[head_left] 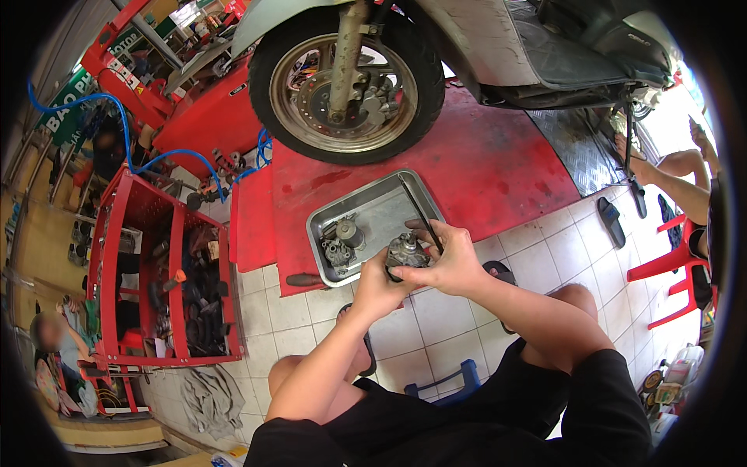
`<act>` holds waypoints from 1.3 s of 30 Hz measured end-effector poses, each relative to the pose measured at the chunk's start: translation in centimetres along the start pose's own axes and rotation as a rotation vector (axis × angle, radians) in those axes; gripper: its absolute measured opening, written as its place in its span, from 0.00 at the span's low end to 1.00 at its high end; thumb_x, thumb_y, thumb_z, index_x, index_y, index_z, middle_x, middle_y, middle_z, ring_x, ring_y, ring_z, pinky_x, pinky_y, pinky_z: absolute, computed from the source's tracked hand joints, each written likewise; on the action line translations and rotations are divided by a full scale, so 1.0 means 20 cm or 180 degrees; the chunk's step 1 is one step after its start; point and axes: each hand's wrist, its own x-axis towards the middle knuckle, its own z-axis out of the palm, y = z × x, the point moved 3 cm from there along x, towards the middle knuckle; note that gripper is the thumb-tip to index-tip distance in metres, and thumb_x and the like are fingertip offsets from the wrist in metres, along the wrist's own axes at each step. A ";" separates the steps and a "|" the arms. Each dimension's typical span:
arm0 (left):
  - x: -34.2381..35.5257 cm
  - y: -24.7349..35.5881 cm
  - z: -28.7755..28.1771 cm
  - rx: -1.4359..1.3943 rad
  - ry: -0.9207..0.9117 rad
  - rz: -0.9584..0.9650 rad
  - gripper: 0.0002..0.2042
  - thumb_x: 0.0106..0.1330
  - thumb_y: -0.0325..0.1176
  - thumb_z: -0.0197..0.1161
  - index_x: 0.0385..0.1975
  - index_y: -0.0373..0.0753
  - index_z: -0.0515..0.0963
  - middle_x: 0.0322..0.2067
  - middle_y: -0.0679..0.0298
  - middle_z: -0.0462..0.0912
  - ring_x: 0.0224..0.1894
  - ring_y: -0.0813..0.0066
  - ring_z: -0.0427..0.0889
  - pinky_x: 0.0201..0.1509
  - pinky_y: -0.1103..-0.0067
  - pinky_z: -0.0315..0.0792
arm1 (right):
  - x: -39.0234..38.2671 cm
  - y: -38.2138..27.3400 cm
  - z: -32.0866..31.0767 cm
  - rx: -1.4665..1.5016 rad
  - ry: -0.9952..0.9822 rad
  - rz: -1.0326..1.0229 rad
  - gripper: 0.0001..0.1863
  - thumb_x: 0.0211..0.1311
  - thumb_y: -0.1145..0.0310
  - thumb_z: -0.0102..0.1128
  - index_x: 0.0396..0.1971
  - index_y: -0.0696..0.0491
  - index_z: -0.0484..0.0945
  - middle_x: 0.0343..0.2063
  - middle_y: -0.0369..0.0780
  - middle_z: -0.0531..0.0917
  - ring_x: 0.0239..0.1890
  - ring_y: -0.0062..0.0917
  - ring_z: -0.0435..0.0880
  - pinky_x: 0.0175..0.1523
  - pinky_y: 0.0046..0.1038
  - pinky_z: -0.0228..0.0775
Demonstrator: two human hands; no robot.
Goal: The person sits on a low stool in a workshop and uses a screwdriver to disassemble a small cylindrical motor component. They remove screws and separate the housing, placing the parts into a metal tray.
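Observation:
Above the near edge of a shallow metal tray (436, 204), my left hand (377, 286) is closed round a grey cast-metal part that looks like a carburetor (407, 251). My right hand (455, 261) holds a long thin dark rod (420, 208), which slants up over the tray. Its thumb also rests on the carburetor's near side. What lies under my fingers is hidden. Inside the tray's left half sits a second carburetor-like metal part (342, 243), apart from both hands.
The tray rests on a red lift platform (498, 167), below a scooter's front wheel (346, 89). A brown-handled tool (303, 279) lies by the tray. A red tool cart (175, 272) stands left, a blue stool (447, 385) below me. Another person's leg (669, 175) and a red chair (669, 268) are right.

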 end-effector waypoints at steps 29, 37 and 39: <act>-0.04 0.24 -0.38 -0.3039 0.1196 -0.0727 0.10 0.60 0.29 0.65 0.37 0.36 0.74 0.29 0.60 0.79 0.32 0.67 0.81 0.33 0.71 0.77 | 0.22 0.27 -0.18 0.0251 -0.0139 0.0799 0.35 0.49 0.54 0.77 0.49 0.65 0.76 0.38 0.43 0.83 0.42 0.24 0.82 0.46 0.26 0.74; -0.02 0.18 -0.53 -0.3384 0.1644 -0.0690 0.06 0.59 0.26 0.66 0.33 0.36 0.76 0.26 0.62 0.79 0.27 0.73 0.79 0.30 0.74 0.76 | 0.22 0.40 0.02 -0.2517 -0.0274 0.0127 0.44 0.36 0.44 0.78 0.50 0.61 0.75 0.38 0.53 0.85 0.44 0.42 0.85 0.50 0.38 0.77; -0.04 0.19 -0.54 -0.3367 0.1637 -0.0725 0.07 0.59 0.27 0.67 0.33 0.36 0.76 0.26 0.63 0.79 0.28 0.74 0.79 0.30 0.74 0.76 | 0.25 0.40 0.07 -0.2896 -0.0426 0.0171 0.44 0.36 0.44 0.77 0.51 0.59 0.75 0.38 0.53 0.85 0.44 0.43 0.85 0.49 0.40 0.77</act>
